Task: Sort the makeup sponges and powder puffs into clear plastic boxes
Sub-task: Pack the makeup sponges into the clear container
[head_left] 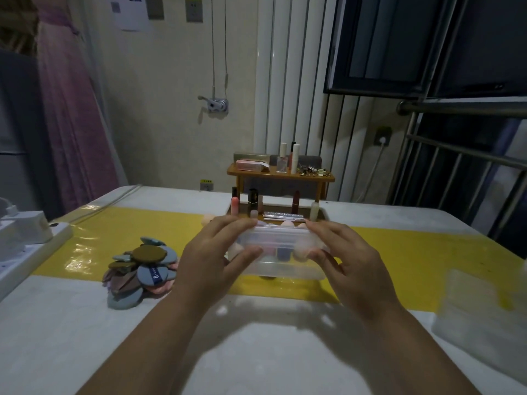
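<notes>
White tabletop (271,352) with a yellow strip (114,232) running across it fills my feed, and a wooden cosmetics organiser (281,178) stands at the far side against the wall.

Both hands are on the clear plastic box (279,269), which sits over the yellow strip in the middle of the table. My left hand (211,252) grips its left end and my right hand (350,258) grips its right end, fingers curled over the top edge and thumbs against the near wall. I cannot tell whether the box rests on the table or is lifted just off it.

By my reading the sponge half is well along: makeup sponges (299,252) in peach, pink and blue-grey show through the near wall. One peach sponge (206,219) lies loose just beyond the left hand. The powder puffs (142,269) are all in a heap to the left, apart from the box, so that half looks untouched. A second clear box (479,303) waits near the right edge, blurred.

The held box lies with its long axis left to right, parallel to the table's near edge, top face up. It may carry a lid, but I can't confirm that.
</notes>
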The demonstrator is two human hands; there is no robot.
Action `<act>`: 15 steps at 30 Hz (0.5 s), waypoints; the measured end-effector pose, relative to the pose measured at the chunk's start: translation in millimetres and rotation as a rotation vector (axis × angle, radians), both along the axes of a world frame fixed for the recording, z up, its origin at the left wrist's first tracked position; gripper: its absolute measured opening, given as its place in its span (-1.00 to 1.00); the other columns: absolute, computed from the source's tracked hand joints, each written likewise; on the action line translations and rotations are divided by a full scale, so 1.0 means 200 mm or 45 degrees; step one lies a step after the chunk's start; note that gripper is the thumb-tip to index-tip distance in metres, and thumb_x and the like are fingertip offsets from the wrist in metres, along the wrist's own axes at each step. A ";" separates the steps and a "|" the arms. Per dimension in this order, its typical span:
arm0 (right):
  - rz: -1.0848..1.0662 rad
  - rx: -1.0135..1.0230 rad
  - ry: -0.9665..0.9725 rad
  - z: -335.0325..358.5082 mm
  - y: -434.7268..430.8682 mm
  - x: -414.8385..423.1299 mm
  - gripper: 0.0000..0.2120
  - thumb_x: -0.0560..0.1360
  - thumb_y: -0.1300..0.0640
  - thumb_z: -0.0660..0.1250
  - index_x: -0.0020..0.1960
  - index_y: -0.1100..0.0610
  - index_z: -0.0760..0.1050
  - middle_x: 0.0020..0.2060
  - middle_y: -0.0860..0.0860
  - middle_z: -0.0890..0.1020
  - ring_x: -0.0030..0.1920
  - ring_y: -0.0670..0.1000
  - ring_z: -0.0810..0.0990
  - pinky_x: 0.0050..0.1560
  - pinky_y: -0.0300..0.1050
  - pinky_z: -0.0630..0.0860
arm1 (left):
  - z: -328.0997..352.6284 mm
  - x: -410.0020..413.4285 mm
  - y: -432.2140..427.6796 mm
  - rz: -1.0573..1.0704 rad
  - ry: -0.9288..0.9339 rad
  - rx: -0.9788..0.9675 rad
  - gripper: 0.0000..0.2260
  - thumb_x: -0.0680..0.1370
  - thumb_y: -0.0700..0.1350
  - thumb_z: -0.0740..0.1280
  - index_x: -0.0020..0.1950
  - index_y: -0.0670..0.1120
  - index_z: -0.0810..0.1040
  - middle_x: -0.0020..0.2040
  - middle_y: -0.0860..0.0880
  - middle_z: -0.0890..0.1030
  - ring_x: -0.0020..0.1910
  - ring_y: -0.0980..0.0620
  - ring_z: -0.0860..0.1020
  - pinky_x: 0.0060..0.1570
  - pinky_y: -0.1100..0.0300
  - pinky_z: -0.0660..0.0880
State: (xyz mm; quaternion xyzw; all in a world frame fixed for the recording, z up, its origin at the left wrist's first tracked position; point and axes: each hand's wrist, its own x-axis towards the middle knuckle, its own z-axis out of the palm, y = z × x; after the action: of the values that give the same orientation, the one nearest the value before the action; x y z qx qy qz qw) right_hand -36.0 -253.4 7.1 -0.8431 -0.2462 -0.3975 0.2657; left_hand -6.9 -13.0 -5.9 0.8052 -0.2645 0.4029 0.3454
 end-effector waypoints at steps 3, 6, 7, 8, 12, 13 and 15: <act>-0.020 -0.060 -0.049 0.01 0.01 0.00 -0.58 0.57 -0.07 0.26 0.36 0.06 0.52 0.16 0.05 0.62 0.06 -0.05 0.59 -0.01 -0.38 0.42 | 0.01 0.00 0.00 0.052 -0.079 0.056 -0.49 0.58 0.25 0.18 0.25 -0.12 0.61 0.13 -0.09 0.62 0.04 0.06 0.54 -0.15 0.17 0.57; -0.035 -0.081 -0.083 0.01 0.02 -0.01 -0.60 0.58 -0.04 0.22 0.36 0.06 0.52 0.14 0.06 0.62 -0.02 0.02 0.64 -0.10 -0.31 0.46 | 0.02 -0.01 0.00 0.083 -0.150 0.105 -0.46 0.61 0.25 0.13 0.24 -0.16 0.61 0.12 -0.13 0.64 0.04 0.06 0.55 -0.12 0.25 0.49; -0.040 -0.085 -0.090 0.01 0.02 -0.01 -0.60 0.58 -0.05 0.21 0.36 0.06 0.52 0.14 0.07 0.62 -0.02 0.03 0.64 -0.11 -0.26 0.50 | 0.03 -0.01 0.00 0.096 -0.167 0.117 -0.46 0.62 0.24 0.12 0.24 -0.16 0.61 0.11 -0.14 0.64 0.04 0.07 0.55 -0.11 0.26 0.48; -0.047 -0.091 -0.095 0.02 0.02 -0.01 -0.60 0.59 -0.06 0.23 0.36 0.07 0.52 0.14 0.08 0.62 -0.01 0.05 0.64 -0.13 -0.21 0.53 | 0.03 -0.01 0.00 0.103 -0.182 0.125 -0.46 0.62 0.24 0.11 0.25 -0.17 0.61 0.11 -0.15 0.64 0.04 0.06 0.55 -0.11 0.26 0.48; -0.062 -0.131 -0.092 0.02 0.02 -0.01 -0.60 0.58 -0.06 0.25 0.35 0.09 0.53 0.12 0.11 0.64 0.00 0.12 0.65 -0.13 -0.04 0.63 | 0.05 0.00 0.00 0.125 -0.352 0.234 -0.52 0.61 0.13 0.20 0.19 -0.25 0.63 0.06 -0.21 0.67 -0.03 -0.08 0.65 -0.09 0.19 0.55; -0.060 -0.132 -0.091 0.02 0.02 -0.01 -0.60 0.58 -0.04 0.27 0.34 0.11 0.54 0.12 0.11 0.64 0.00 0.13 0.66 -0.11 0.02 0.64 | 0.05 0.00 0.01 0.124 -0.404 0.268 -0.54 0.59 0.10 0.24 0.17 -0.28 0.63 0.04 -0.22 0.68 -0.06 -0.13 0.67 -0.09 0.14 0.57; -0.055 -0.121 -0.102 0.02 0.02 -0.02 -0.61 0.57 0.00 0.29 0.33 0.12 0.55 0.11 0.13 0.65 -0.01 0.16 0.66 -0.12 0.07 0.64 | 0.06 0.00 0.01 0.125 -0.462 0.286 -0.56 0.58 0.07 0.26 0.16 -0.29 0.63 0.02 -0.24 0.69 -0.10 -0.16 0.68 -0.08 0.11 0.59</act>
State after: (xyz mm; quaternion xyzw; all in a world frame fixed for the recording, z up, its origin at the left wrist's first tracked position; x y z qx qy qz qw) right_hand -39.8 -248.7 10.7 -0.8432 -0.2571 -0.4246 0.2066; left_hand -7.0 -11.8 6.9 0.7649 -0.3260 0.5255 0.1803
